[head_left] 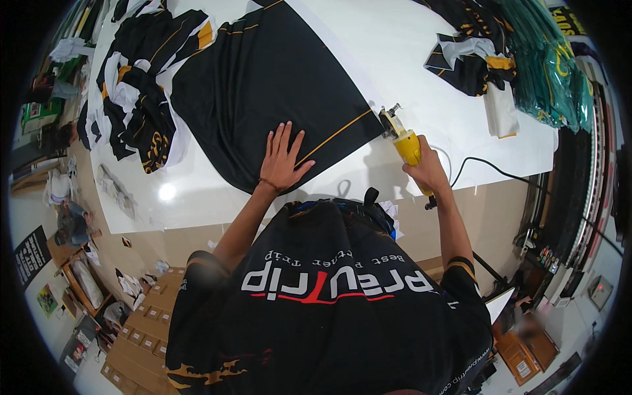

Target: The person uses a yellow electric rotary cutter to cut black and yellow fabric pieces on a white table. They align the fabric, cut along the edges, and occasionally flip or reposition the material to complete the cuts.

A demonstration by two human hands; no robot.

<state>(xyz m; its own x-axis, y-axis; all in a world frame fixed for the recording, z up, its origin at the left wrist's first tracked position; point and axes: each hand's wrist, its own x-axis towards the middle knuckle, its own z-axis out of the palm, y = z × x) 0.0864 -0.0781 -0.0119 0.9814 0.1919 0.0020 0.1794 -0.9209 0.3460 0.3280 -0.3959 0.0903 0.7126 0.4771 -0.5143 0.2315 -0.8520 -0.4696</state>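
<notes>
Black fabric [276, 72] with a thin yellow-orange line lies spread over the white table, its left side rippled into folds. My left hand [283, 158] rests flat on it near the front edge, fingers stretched out. My right hand [426, 168] is wrapped round the yellow body of an electric cloth cutter [407, 146]. The cutter's metal head is at the fabric's right corner, beside the end of the yellow-orange line. From the cutter's rear a black cord [500, 172] runs off to the right. Whether the blade touches the cloth cannot be made out.
Crumpled black, white and orange fabric pieces [135, 99] lie at the table's left. More pieces [461, 62] lie far right, beside green items in clear plastic [550, 72]. The white table [447, 125] ends just before my body. Cardboard boxes [141, 336] stand on the floor lower left.
</notes>
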